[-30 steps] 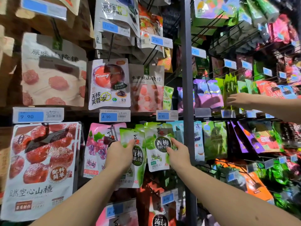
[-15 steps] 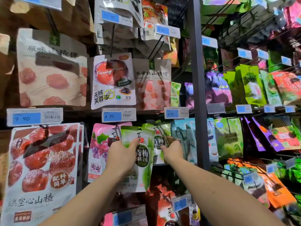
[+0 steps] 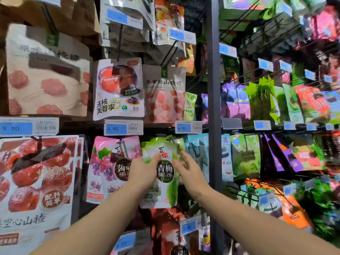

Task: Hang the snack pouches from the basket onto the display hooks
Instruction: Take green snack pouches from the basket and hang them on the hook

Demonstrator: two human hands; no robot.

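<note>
Right hand [image 3: 190, 172] has let go, fingers spread; left hand [image 3: 145, 171] grips glossy green pouch [image 3: 165, 181].

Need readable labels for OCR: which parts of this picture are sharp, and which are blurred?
Head view: print on the green pouch and the 4.90 price tag reads clearly; head view, right of the upright post, the hanging packets smear into blur, their lettering unreadable.

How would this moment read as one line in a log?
stage: hanging green pouch | left hand: grips its left edge | right hand: fingers spread at its right edge | neighbour: pink pouch on left
</note>
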